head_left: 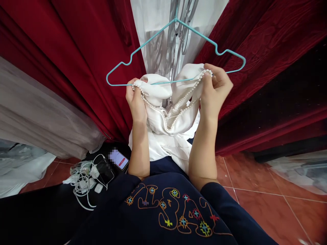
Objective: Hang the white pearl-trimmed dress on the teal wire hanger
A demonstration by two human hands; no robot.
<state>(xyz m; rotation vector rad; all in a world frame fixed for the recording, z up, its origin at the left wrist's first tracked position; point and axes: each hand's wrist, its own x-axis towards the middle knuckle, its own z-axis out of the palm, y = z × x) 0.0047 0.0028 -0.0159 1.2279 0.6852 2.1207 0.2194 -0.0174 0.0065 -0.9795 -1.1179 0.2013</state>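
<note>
A white dress (163, 124) with a pearl-beaded neckline (167, 128) lies over my lap, its upper part lifted in front of me. My left hand (136, 98) pinches one beaded shoulder edge, close to the lower bar of a light blue hanger (152, 38). On the other side, my right hand (216, 85) is closed on the opposite beaded edge. The hanger's lower bar runs across the white fabric between both hands, partly hidden by it. Its top goes up out of view.
Red curtains (102, 41) hang on both sides, with a silvery metal frame (176, 44) between them. At left, a phone (119, 160) and tangled white cables (83, 187) lie on a black surface (38, 217). Red floor tiles (260, 183) show at right.
</note>
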